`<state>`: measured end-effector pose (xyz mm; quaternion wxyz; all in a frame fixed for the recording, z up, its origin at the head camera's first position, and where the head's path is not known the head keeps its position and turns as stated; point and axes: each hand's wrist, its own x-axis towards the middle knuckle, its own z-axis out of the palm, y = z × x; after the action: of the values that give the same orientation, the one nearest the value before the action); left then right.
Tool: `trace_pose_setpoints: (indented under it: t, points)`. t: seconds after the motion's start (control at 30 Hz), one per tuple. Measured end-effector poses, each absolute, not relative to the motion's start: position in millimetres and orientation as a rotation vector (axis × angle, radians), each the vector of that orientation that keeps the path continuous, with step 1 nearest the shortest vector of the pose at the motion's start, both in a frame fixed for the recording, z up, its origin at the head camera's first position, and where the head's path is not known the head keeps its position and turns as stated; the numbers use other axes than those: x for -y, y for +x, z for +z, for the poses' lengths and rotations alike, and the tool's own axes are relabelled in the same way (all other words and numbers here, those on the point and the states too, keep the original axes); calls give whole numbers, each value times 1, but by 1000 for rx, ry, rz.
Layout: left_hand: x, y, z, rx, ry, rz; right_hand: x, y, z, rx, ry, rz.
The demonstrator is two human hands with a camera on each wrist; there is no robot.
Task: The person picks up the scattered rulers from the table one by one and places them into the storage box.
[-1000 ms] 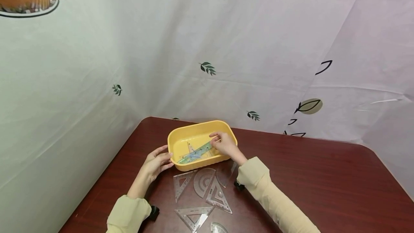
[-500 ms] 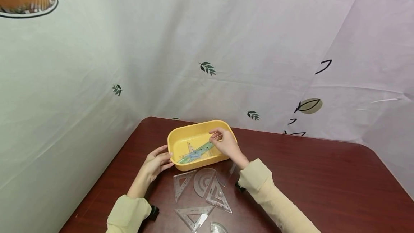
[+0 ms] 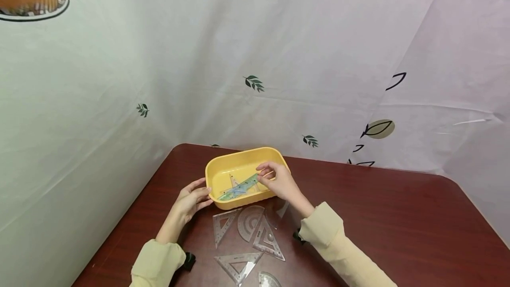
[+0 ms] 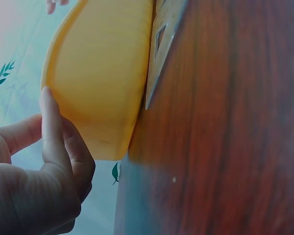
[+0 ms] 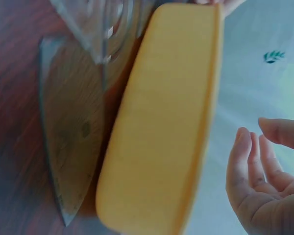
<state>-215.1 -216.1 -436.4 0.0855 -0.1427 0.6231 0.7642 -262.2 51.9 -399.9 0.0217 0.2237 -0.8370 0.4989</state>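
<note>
A shallow yellow plastic basin [image 3: 227, 161] stands on the dark red table. My left hand [image 3: 190, 200] grips its left end at the rim; in the left wrist view the fingertips [image 4: 50, 98] lie against the basin's edge. Inside the basin rest a green-blue ruler [image 3: 249, 183] and a pale set square [image 3: 233, 180], partly overlapping. Over the basin's right side hovers my right hand [image 3: 279, 184], its fingertips near the ruler's upper end. The right wrist view shows that hand's thumb and fingers [image 5: 241, 147] apart, loosely bent, with nothing between them.
In front of the basin lie clear set squares [image 3: 268, 240] and protractors [image 3: 251, 221], including a half-round piece [image 5: 71, 127] beside the basin's wall. Another triangle [image 3: 239, 265] lies nearer the front. A white printed cloth [image 3: 318, 56] hangs behind the table [image 3: 378, 216].
My right hand has shifted slightly, and its forearm has swung a little to the right. The ruler's upper end now shows more clearly. My left hand stays at the basin.
</note>
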Motion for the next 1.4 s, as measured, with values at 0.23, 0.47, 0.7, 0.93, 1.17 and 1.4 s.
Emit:
trace_pose_setpoints:
  t: [0.23,0.47,0.7,0.93,1.17,1.4]
  points:
    - [217,-216,-437,-1858,-430,2280,-53,-245,-386,2654,745,1674]
    - [217,-215,-437,-1843,-431,2287,-58,-227,-386,2684,828,1680]
    - [216,-215,-436,-1845,-426,2284,-67,-209,-386,2733,842,1631]
    - [217,-216,-437,-1857,-439,2275,-77,-194,-391,2772,912,1621]
    - [217,-216,-438,-1857,-439,2276,-89,-179,-397,2825,972,1591]
    - [217,-216,-438,-1850,-431,2283,-98,-165,-402,2856,1030,1582]
